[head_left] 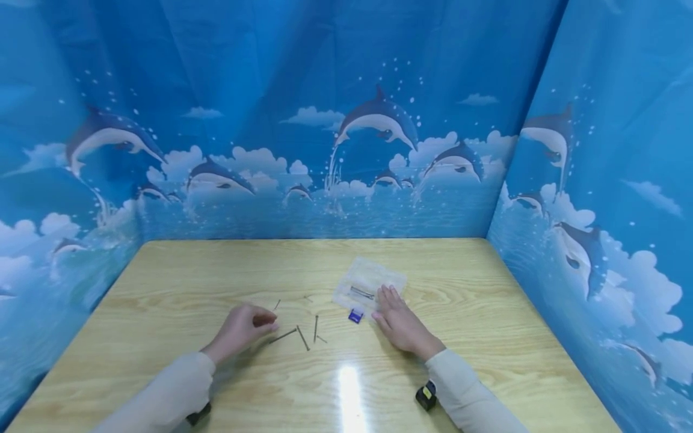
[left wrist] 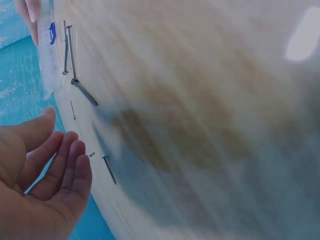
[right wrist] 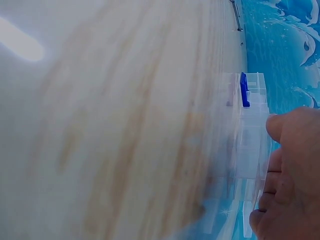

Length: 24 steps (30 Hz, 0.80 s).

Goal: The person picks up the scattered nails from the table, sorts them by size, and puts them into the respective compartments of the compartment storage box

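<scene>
Holding nothing in loosely parted left hand (head_left: 243, 328), just beside nail (head_left: 284, 335) slanting away rightward; resting right hand (head_left: 402, 325) on clear box (head_left: 370, 273)

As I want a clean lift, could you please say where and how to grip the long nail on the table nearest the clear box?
I'd pinch the long nail mid-shank from above, finger and thumb on its long sides: it's thin and lies flat, with a shorter nail close to its near end.

Long, pale cream sleeves (head_left: 468, 391) reached both wrists. A black box (head_left: 426, 397) with yellow markings sat beside the right one.
</scene>
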Available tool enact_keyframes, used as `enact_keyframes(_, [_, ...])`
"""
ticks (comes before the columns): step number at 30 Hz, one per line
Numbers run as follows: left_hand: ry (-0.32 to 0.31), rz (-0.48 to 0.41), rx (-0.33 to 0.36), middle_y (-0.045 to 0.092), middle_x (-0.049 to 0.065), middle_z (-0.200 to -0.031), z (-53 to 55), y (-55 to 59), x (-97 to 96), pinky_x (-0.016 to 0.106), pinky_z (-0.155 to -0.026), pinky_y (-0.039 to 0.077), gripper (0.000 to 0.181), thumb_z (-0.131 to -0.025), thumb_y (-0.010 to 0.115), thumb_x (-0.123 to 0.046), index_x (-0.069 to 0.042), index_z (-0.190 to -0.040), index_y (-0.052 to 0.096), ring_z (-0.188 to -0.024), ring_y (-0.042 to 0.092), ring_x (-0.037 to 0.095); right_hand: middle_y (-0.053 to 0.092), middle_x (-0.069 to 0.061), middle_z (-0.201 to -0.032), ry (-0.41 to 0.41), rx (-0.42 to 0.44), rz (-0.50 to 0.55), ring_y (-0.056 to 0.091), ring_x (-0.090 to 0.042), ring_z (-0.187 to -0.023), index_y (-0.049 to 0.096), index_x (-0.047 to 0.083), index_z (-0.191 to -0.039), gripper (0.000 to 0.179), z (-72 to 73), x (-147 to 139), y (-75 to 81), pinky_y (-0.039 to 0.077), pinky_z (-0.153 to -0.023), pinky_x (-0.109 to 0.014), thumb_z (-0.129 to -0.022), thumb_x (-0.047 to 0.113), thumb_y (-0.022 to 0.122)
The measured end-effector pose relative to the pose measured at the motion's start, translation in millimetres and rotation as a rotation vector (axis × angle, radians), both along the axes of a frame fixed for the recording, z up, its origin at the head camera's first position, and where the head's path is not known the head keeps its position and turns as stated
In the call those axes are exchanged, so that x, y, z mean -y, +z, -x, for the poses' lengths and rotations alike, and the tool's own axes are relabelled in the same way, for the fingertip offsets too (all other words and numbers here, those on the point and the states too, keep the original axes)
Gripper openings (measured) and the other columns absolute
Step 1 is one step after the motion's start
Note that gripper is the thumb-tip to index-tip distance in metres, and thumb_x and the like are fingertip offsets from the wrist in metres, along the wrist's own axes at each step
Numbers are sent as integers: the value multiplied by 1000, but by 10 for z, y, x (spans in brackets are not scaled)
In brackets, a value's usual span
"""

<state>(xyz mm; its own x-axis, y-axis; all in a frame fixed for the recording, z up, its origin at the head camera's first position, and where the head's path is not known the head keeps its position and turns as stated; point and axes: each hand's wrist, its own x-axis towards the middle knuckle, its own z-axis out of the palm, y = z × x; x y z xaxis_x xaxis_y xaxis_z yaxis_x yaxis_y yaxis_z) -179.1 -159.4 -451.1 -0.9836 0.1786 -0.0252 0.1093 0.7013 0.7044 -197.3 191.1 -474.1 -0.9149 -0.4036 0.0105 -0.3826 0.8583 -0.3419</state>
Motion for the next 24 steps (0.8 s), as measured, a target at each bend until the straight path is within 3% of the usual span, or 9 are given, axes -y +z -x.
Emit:
enact_keyframes(8, [1,25,-18,72,8,-91,-121,-53,79,36,-77,55,20,-77,76,-9,-2,-96,71,-81,66,17,18,-24,-155,-1,-2,11,10,-36,-145,22,-7,-147,59,6,4,-4,16,-117,-47,-105,32,36])
enact_keyframes(17, [-15,57,-71,71,0,-83,-221,-159,88,27,-70,54,19,-73,79,-9,-6,-91,72,-74,63,10,17,-23,-155,1,-8,1,11,-36,-145,21,-6,-147,60,17,-4,-29,16,-117,-47,-105,33,36])
enact_keyframes(24, [11,27,-49,64,-6,-74,-248,-210,12,20,-64,49,17,-73,79,-8,-7,-88,73,-67,56,6,16,-23,-156,2,-3,-2,10,-36,-145,21,-5,-148,60,14,-3,-16,16,-117,-47,-105,33,35])
